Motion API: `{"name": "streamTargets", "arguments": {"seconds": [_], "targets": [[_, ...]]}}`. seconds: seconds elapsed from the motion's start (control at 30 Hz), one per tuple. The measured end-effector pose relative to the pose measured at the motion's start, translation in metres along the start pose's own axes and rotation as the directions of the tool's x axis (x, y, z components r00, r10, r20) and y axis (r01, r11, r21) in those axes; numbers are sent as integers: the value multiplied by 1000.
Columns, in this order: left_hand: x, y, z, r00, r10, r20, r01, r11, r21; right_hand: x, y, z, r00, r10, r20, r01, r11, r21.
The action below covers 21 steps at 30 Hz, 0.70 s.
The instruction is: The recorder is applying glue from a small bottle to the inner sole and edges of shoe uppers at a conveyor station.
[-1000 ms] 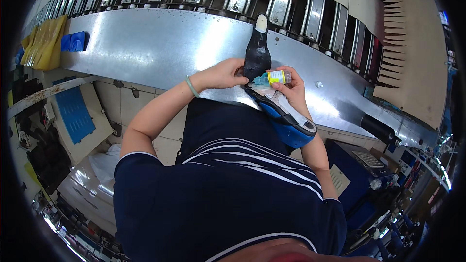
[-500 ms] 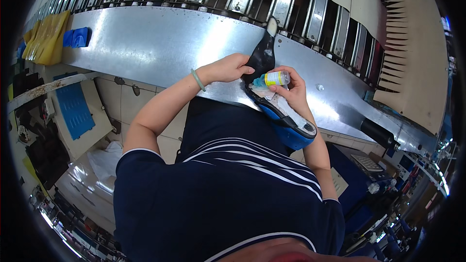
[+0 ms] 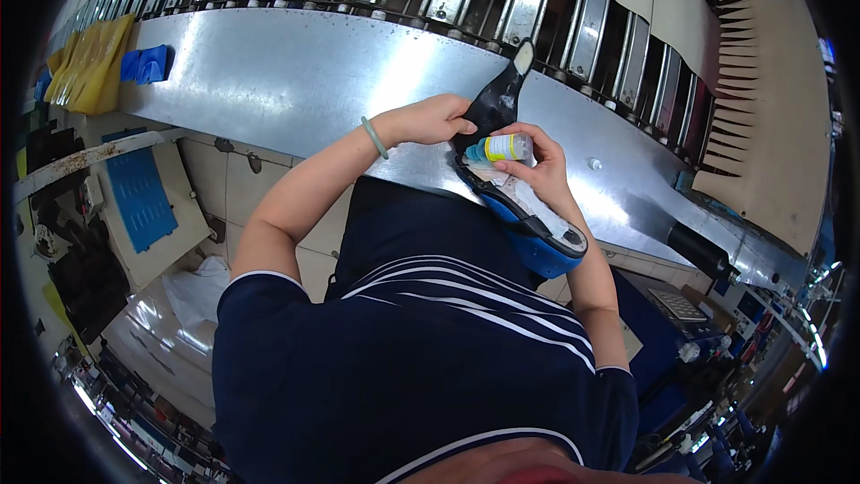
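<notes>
I have the small yellow-labelled bottle (image 3: 503, 148) gripped in the fingers of my right hand (image 3: 548, 172), tilted nearly level, its teal end pointing left over the upturned white face of the blue-and-black shoe (image 3: 518, 210) just below those fingers. My left hand (image 3: 434, 120) pinches the edge of a black sole-shaped piece (image 3: 495, 106), which stretches beyond its fingers over the tabletop (image 3: 296, 58); a small white object (image 3: 595, 163) sits right of my right fingers.
</notes>
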State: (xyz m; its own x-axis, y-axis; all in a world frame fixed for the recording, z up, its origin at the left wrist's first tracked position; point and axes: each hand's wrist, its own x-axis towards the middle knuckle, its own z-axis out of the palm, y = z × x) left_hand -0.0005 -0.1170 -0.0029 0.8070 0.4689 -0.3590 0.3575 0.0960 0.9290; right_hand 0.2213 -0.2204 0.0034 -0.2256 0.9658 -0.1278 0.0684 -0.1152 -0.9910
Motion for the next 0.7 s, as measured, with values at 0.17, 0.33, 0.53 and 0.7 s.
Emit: {"name": "streamTargets", "arguments": {"seconds": [0.17, 0.33, 0.53, 0.7], "targets": [[10, -16, -1, 1000, -21, 7, 21, 996, 88, 5, -5, -4, 995, -79, 55, 87, 985, -147], [4, 7, -11, 997, -65, 49, 62, 997, 55, 8, -7, -4, 997, -70, 34, 73, 992, -102], [2, 10, -24, 992, -102, 73, 110, 988, -107, 13, -8, -1, 995, -91, 30, 93, 995, -47], [9, 0, -31, 989, -138, 50, 141, 987, -78, 13, 4, 3, 991, -130, -4, 130, 991, -36]]}}
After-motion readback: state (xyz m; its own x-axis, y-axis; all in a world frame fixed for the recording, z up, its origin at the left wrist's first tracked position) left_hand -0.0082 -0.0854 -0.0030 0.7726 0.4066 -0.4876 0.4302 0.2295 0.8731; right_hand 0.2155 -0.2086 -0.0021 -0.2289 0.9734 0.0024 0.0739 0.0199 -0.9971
